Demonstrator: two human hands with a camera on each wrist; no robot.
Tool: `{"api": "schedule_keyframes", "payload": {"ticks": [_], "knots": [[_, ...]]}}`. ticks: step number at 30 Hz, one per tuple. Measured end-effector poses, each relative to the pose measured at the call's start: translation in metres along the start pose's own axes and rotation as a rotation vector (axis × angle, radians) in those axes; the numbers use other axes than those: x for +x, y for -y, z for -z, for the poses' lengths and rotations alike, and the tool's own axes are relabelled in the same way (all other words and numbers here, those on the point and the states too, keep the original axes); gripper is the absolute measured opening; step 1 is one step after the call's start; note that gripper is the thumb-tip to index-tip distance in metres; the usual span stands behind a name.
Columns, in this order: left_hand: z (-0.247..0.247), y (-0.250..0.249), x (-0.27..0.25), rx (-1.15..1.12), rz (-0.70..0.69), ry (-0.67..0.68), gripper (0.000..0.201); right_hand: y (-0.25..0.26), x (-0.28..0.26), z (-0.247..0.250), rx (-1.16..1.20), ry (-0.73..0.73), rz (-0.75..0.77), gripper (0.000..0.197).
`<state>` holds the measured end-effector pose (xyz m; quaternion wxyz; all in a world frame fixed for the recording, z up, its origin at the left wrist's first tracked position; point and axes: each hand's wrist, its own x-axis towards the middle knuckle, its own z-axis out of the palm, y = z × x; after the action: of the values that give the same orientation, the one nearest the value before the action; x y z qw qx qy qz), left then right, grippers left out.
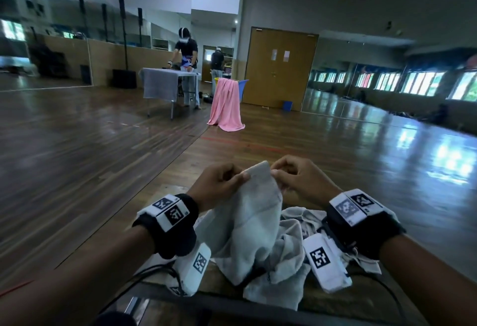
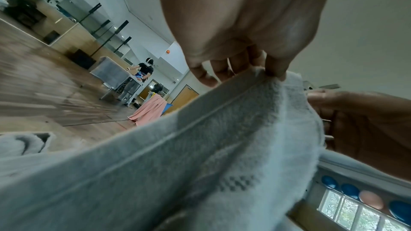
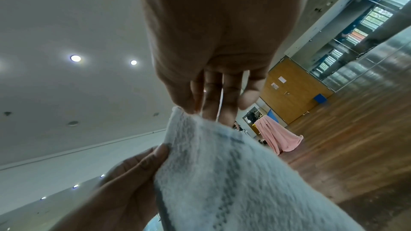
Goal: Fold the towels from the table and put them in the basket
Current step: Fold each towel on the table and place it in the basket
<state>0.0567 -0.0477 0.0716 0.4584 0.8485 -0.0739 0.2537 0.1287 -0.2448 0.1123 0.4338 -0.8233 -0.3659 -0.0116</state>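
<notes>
A light grey towel [image 1: 254, 212] hangs lifted above the table, held at its top edge by both hands. My left hand [image 1: 227, 181] pinches the top edge on the left side, thumb against the cloth. Close beside it, my right hand [image 1: 289, 177] pinches the same edge on the right. In the left wrist view the towel [image 2: 200, 155] fills the lower frame under the left hand [image 2: 273, 75]. The right wrist view shows the right hand [image 3: 195, 110] pinching the towel [image 3: 233, 173] at its corner. More crumpled grey towels [image 1: 291, 256] lie on the table below. No basket is in view.
The brown table [image 1: 224, 285] edge runs near the bottom of the head view, with black cables across it. Beyond lies open wooden floor. A pink cloth [image 1: 225, 103] drapes over something ahead. A person [image 1: 187, 67] works at a far table covered in grey cloth.
</notes>
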Motion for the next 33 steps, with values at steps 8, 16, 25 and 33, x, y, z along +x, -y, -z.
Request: {"api": "schedule_keyframes", "payload": {"ticks": [8, 16, 25, 33], "knots": [[-0.006, 0.016, -0.008, 0.020, -0.031, 0.130, 0.027, -0.012, 0.004, -0.009, -0.015, 0.053, -0.031, 0.010], [0.009, 0.089, -0.037, 0.638, 0.076, 0.524, 0.027, -0.040, 0.016, 0.018, -0.143, -0.296, -0.074, 0.010], [0.065, 0.121, -0.019, 0.571, 0.233, 0.384, 0.017, -0.102, 0.017, 0.048, -0.127, -0.375, -0.234, 0.006], [-0.004, 0.111, -0.009, 0.350, 0.156, 0.358, 0.018, -0.119, 0.021, 0.010, -0.046, 0.107, -0.207, 0.011]]}}
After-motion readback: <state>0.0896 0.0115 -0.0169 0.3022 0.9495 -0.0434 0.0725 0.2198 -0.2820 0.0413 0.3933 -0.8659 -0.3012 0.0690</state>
